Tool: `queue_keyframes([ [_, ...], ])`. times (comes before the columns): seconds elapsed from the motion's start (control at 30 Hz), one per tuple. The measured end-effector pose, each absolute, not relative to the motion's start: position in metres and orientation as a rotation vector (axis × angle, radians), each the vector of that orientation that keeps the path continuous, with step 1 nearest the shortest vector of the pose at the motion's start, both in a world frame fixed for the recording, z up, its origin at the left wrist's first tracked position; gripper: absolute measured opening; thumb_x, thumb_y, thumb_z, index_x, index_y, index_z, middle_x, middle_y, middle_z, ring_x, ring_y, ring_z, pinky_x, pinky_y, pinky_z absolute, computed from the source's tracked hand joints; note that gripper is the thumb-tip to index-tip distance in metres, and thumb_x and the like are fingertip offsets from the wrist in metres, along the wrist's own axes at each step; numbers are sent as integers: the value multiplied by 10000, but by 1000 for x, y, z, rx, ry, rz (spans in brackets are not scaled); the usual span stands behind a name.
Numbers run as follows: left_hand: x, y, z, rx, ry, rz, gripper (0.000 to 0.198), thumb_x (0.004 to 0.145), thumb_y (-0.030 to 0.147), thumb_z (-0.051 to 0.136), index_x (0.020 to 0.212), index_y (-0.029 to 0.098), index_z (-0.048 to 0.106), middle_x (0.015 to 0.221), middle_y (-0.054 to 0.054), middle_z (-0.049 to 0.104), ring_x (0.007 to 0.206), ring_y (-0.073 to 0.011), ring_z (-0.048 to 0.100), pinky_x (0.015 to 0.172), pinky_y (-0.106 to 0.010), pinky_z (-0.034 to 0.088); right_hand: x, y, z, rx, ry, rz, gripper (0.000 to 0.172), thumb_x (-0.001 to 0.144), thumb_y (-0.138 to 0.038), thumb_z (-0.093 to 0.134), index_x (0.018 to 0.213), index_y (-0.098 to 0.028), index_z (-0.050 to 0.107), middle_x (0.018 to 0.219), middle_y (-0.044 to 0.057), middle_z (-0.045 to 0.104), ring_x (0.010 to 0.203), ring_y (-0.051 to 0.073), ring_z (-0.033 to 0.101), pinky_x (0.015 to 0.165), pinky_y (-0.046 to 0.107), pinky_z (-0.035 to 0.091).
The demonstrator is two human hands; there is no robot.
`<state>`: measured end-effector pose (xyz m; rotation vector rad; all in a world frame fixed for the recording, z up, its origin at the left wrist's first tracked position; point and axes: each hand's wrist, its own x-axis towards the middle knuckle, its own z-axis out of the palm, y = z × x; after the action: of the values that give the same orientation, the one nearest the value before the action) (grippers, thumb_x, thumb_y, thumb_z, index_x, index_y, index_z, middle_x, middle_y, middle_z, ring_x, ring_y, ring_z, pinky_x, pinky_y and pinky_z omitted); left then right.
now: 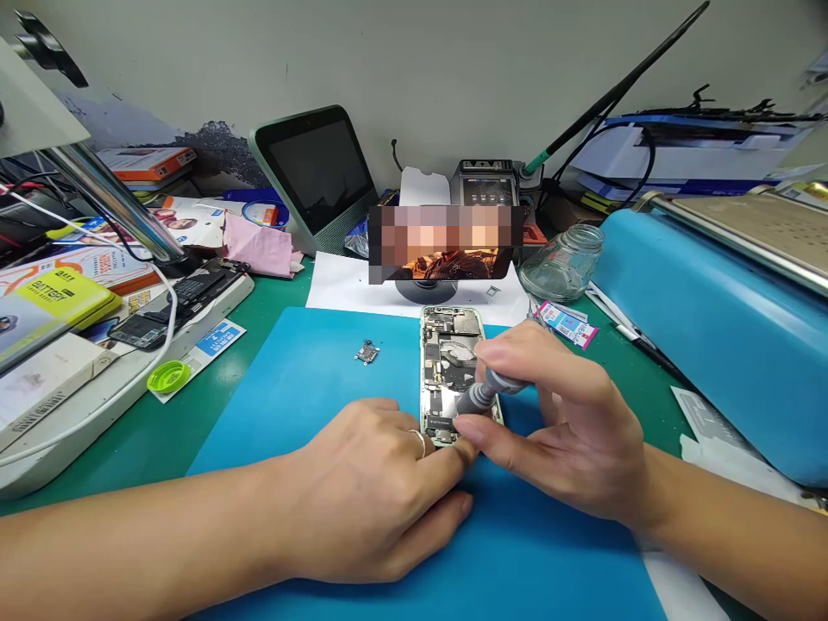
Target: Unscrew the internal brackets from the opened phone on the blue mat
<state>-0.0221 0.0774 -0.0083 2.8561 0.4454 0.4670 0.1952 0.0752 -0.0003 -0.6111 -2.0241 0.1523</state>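
An opened smartphone (451,345) lies on the blue mat (259,431), its inner parts and a round coil showing. My left hand (388,492), with a ring on one finger, is closed on the phone's lower end; some fingertips are hidden. In my right hand (556,423) is a grey-handled screwdriver (479,395), gripped between thumb and fingers. It slants over the phone's lower part, and its tip is hidden behind my fingers. A small metal phone part (366,352) sits on the mat left of the phone.
Behind the mat, a phone playing video (453,250) stands on a round base. A glass jar (562,263) and tweezers (621,323) are near a blue machine (711,336) at right. On the left are a smart display (316,172), a battery box (58,302) and another opened phone (178,302).
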Motion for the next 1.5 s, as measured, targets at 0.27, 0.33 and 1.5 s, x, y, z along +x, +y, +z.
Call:
queue_keyframes([
  [0.27, -23, 77, -9, 2872, 447, 448, 182, 1043, 297, 475, 1038, 179, 613, 670, 17, 628, 511, -199, 542, 519, -392, 397, 195, 72, -4, -651, -1982, 293, 700, 845, -4, 680, 1449, -308, 501, 1117, 56, 707, 897, 201, 693, 707, 349, 650],
  [0.33, -24, 77, -8, 2872, 447, 444, 210, 1045, 296, 471, 1107, 163, 623, 667, 20, 628, 507, -199, 545, 518, -394, 403, 195, 70, -6, -659, -1953, 360, 717, 850, 16, 665, 1466, -303, 486, 1068, 43, 690, 893, 186, 700, 683, 313, 652],
  [1.5, -22, 77, -8, 2865, 449, 437, 205, 1043, 292, 479, 1138, 168, 611, 682, 25, 627, 518, -199, 527, 517, -397, 362, 193, 65, -5, -633, -1907, 405, 745, 828, 84, 612, 1481, -254, 492, 999, 38, 645, 847, 153, 669, 713, 286, 637],
])
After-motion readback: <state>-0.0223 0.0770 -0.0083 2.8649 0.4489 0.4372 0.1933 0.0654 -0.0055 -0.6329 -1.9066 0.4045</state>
